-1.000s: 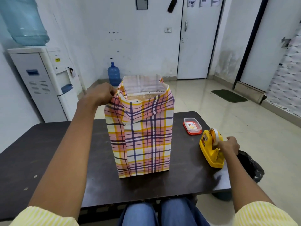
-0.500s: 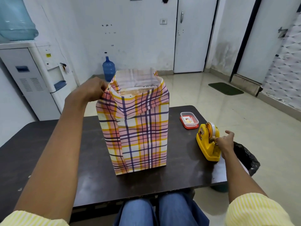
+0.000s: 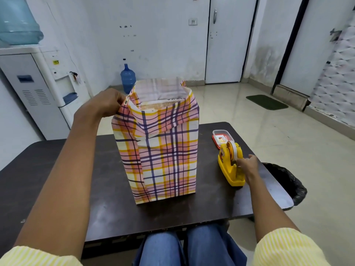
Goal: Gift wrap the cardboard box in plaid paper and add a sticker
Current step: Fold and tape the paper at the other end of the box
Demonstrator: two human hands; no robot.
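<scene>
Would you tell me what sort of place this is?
Probably a small office or break room: a water dispenser by the wall, a spare water jug on the floor, and a dark table.

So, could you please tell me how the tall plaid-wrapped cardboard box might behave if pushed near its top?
Probably tippy: the tall plaid-wrapped cardboard box stands upright, taller than its base, on the dark table. The plaid paper standing above its open top looks floppy, likely crumpling where the left hand pinches it.
</scene>
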